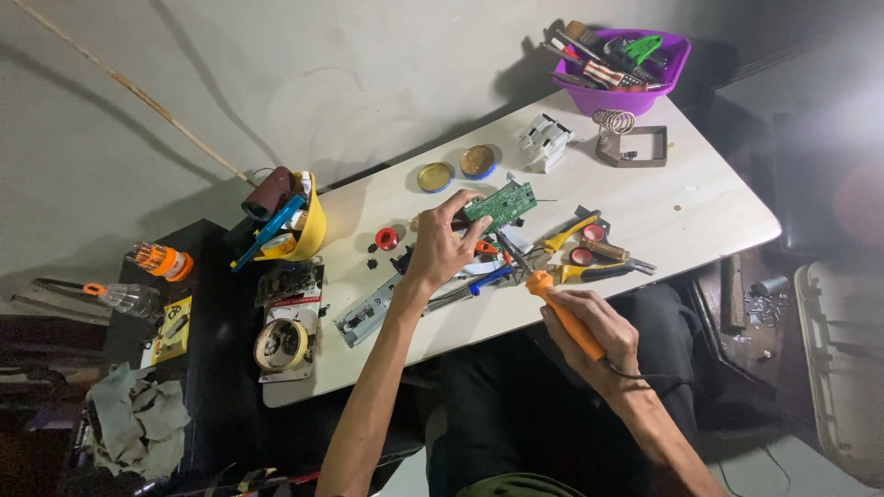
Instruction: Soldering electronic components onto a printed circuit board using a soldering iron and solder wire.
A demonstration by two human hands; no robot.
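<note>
My left hand holds a small green circuit board by its edge, tilted above the pale wooden table. In my right hand is an orange-handled soldering iron, its thin metal tip reaching up-left to just under the board. A black cord trails from the iron's handle past my wrist. Beneath the board lie yellow-handled pliers, a blue-handled tool and a red solder spool.
A purple bowl full of tools stands at the table's far corner, with a coil iron stand and a white plastic part beside it. Two round tins, a yellow bowl, tape roll and a grey rag lie left.
</note>
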